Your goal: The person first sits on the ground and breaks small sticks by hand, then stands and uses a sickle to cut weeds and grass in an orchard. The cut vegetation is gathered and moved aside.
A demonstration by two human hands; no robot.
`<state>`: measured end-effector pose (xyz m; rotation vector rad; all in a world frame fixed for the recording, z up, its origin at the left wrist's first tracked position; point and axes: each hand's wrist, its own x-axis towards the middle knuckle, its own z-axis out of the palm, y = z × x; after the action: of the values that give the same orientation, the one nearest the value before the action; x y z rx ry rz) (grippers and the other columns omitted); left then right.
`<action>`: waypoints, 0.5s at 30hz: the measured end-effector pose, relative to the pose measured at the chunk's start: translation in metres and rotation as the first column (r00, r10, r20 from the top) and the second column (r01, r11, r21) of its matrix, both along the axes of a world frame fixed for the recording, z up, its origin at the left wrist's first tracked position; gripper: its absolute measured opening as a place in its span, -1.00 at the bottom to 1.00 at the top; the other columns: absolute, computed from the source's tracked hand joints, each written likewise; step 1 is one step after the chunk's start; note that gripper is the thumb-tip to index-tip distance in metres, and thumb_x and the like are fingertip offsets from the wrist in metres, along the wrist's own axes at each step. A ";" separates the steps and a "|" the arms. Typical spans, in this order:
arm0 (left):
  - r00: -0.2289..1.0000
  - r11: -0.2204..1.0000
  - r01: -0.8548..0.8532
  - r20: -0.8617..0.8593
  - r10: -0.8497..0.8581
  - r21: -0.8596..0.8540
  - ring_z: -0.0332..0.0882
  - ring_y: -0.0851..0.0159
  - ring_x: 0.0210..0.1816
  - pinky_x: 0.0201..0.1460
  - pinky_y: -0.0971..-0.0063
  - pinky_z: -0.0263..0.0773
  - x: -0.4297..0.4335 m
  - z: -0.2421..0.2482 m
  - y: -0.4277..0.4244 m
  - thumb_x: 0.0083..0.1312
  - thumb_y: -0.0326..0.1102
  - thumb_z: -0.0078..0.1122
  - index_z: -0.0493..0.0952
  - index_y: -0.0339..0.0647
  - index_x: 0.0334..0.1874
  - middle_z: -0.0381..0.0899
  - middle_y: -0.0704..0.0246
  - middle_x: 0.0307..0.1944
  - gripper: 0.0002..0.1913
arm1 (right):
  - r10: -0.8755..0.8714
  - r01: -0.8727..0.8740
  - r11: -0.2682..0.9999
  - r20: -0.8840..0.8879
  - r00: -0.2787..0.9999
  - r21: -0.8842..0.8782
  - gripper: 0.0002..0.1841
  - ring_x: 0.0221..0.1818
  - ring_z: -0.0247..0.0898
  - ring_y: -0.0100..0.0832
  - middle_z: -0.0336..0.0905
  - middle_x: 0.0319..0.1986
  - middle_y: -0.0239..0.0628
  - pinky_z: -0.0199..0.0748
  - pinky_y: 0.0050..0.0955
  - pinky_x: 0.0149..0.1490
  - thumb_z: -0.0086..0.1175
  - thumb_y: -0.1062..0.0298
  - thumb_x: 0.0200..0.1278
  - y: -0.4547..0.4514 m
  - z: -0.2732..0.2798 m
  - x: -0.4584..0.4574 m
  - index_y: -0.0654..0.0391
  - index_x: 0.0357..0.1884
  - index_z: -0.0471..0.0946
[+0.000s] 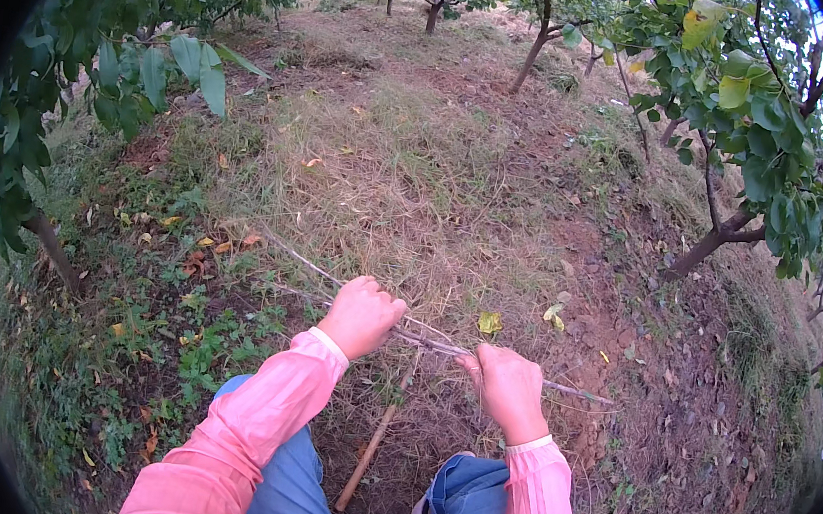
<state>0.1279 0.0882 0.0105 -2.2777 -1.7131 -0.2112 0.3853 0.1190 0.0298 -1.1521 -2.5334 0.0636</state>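
Both my hands grip a thin bundle of dry twigs (432,344) in front of my knees. My left hand (364,317) is closed around the twigs near their forked end, where two thin tips spread out to the upper left. Farther right, my right hand (508,388) holds the same bundle, and a bare end sticks out beyond it. Between the two hands the twigs run slightly downward to the right. Below them a wooden stick or tool handle (366,455) lies on the ground between my legs; its upper end is lost in the grass.
Dry cut grass (389,179) covers the ground ahead. Green weeds (202,355) grow at the left. A leafy branch (138,70) hangs in from the upper left. At the right a tree trunk (710,247) leans over bare soil (598,344). More trees (433,15) stand behind.
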 end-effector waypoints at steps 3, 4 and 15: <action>0.993 0.980 -0.075 0.076 0.090 -0.183 0.71 0.10 -0.42 -0.36 0.18 0.55 -0.004 -0.003 -0.004 0.15 -0.29 0.24 0.56 -0.06 -0.34 0.66 0.31 -0.54 -0.92 | -0.003 0.003 1.000 -0.015 1.000 0.015 -0.55 -0.44 0.56 -0.04 0.55 -0.57 -0.13 0.43 -0.08 -0.37 0.15 -0.08 0.34 0.002 -0.003 -0.001 0.11 -0.49 0.47; 0.989 0.987 -0.084 0.109 0.099 -0.139 0.71 0.09 -0.42 -0.35 0.18 0.55 -0.005 -0.005 -0.005 0.15 -0.28 0.25 0.57 -0.06 -0.34 0.66 0.30 -0.55 -0.91 | -0.004 0.004 1.000 -0.024 1.000 0.009 -0.55 -0.45 0.55 -0.03 0.54 -0.57 -0.13 0.42 -0.08 -0.37 0.15 -0.08 0.34 0.002 -0.004 -0.002 0.12 -0.50 0.46; 0.881 0.949 -0.291 0.353 0.314 -0.118 0.70 0.06 -0.40 -0.30 0.16 0.57 0.002 -0.009 -0.001 0.06 -0.20 0.28 0.69 -0.05 -0.46 0.67 0.26 -0.53 -0.87 | -0.048 0.054 0.997 -0.112 0.993 0.051 -0.57 -0.53 0.50 -0.02 0.50 -0.61 -0.13 0.38 -0.11 -0.43 0.20 0.02 0.35 -0.001 -0.006 -0.011 0.13 -0.53 0.42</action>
<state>0.1304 0.0867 0.0011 -2.0648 -2.2656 -0.5551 0.3747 0.1180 0.0241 -1.1586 -2.3932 0.0447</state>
